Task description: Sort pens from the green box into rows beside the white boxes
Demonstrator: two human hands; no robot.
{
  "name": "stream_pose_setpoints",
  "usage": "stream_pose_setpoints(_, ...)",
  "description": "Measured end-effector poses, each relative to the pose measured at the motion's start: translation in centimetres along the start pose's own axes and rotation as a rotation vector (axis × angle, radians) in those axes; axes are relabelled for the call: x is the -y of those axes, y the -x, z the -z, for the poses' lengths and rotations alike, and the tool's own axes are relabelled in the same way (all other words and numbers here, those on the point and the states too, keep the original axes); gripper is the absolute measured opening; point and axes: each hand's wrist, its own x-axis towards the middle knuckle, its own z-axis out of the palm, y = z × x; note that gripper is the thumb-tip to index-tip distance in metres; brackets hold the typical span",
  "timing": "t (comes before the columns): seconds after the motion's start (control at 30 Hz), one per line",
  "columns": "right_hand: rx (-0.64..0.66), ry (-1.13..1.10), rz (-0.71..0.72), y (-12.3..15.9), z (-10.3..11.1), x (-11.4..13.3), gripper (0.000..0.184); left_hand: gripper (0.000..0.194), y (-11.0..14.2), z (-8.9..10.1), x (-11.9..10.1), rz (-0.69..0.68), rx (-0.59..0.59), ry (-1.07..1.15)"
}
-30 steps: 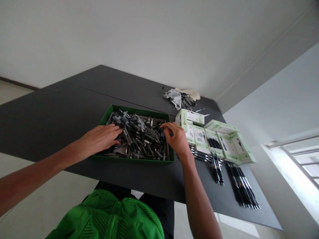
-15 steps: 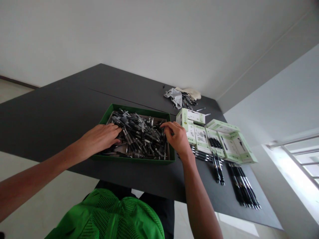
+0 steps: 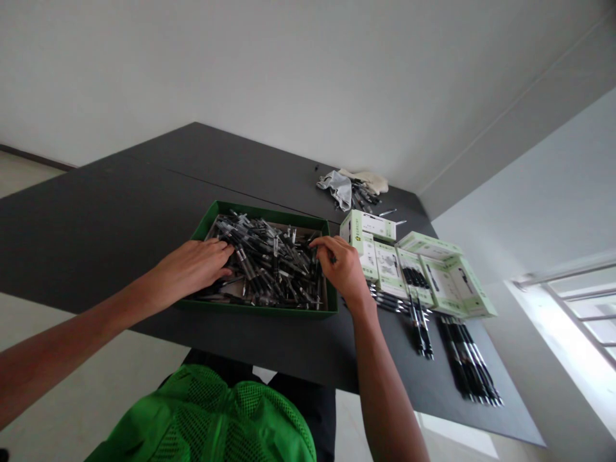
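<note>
A green tray (image 3: 255,310) full of loose black pens (image 3: 269,263) sits on the dark table (image 3: 120,218). My left hand (image 3: 192,269) lies flat on the pens at the tray's left side, fingers stretched out. My right hand (image 3: 341,266) is at the tray's right edge, fingers curled and pinched among the pens; what they grip is too small to make out. Right of that hand stand several light green pen boxes (image 3: 414,263), some open with pens inside.
Rows of black pens (image 3: 469,359) lie on the table in front of the boxes. A grey cloth (image 3: 339,186) with a few pens lies at the back. The table's near edge runs just below the tray; green clothing (image 3: 212,417) shows beneath.
Almost nothing has moved. Both hands stay in the tray; the view has shifted very slightly.
</note>
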Motion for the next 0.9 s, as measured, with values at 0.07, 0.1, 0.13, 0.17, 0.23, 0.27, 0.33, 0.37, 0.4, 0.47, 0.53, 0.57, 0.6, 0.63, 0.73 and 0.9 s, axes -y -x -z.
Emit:
stream_pose_setpoints(0.07,0.000,-0.002,0.003,0.0,0.0,0.0,0.029,0.029,0.0,0.1,-0.1,-0.001,0.002,0.006)
stream_pose_setpoints(0.1,0.001,-0.003,0.004,0.0,0.0,0.0,0.029,0.029,0.0,0.2,-0.1,0.000,0.002,0.011)
stream_pose_setpoints(0.13,0.002,-0.003,0.003,0.0,0.0,0.0,0.029,0.029,0.0,0.2,-0.1,0.001,0.002,0.015)
stream_pose_setpoints(0.17,0.002,-0.003,0.001,0.0,0.0,0.1,0.029,0.030,0.0,0.3,-0.2,0.002,0.002,0.017)
stream_pose_setpoints(0.23,0.005,0.001,-0.006,0.0,0.0,0.1,0.029,0.031,0.0,0.5,-0.3,0.003,0.000,0.022)
stream_pose_setpoints(0.27,0.007,0.004,-0.011,0.0,0.0,0.1,0.029,0.032,0.0,0.6,-0.4,0.004,-0.004,0.026)
stream_pose_setpoints(0.33,0.014,0.012,-0.020,0.0,0.1,0.0,0.029,0.033,0.1,1.0,-0.6,0.010,-0.013,0.037)
stream_pose_setpoints(0.37,0.016,0.016,-0.024,0.0,0.1,0.1,0.029,0.033,0.1,1.2,-0.8,0.014,-0.015,0.042)
stream_pose_setpoints(0.4,0.018,0.019,-0.026,0.0,0.1,0.1,0.029,0.033,0.1,1.5,-0.9,0.019,-0.014,0.044)
stream_pose_setpoints(0.47,0.019,0.022,-0.025,0.0,0.1,0.1,0.029,0.035,0.1,1.9,-1.2,0.034,0.000,0.044)
stream_pose_setpoints(0.53,0.016,0.021,-0.020,-0.1,0.1,0.1,0.029,0.038,0.1,2.3,-1.4,0.050,0.023,0.052)
stream_pose_setpoints(0.57,0.014,0.017,-0.017,-0.1,0.1,0.1,0.029,0.039,0.1,2.4,-1.4,0.057,0.033,0.056)
stream_pose_setpoints(0.6,0.013,0.013,-0.013,-0.1,0.1,0.1,0.029,0.039,0.0,2.4,-1.4,0.062,0.042,0.059)
stream_pose_setpoints(0.63,0.011,0.007,-0.008,-0.1,0.1,0.1,0.029,0.039,0.0,2.4,-1.4,0.064,0.050,0.058)
stream_pose_setpoints(0.73,0.009,-0.005,-0.002,-0.1,0.0,0.1,0.029,0.040,0.0,2.4,-1.5,0.064,0.059,0.036)
stream_pose_setpoints(0.9,0.013,0.009,-0.019,0.0,0.0,0.1,0.028,0.049,0.1,2.8,-1.7,0.071,0.076,0.035)
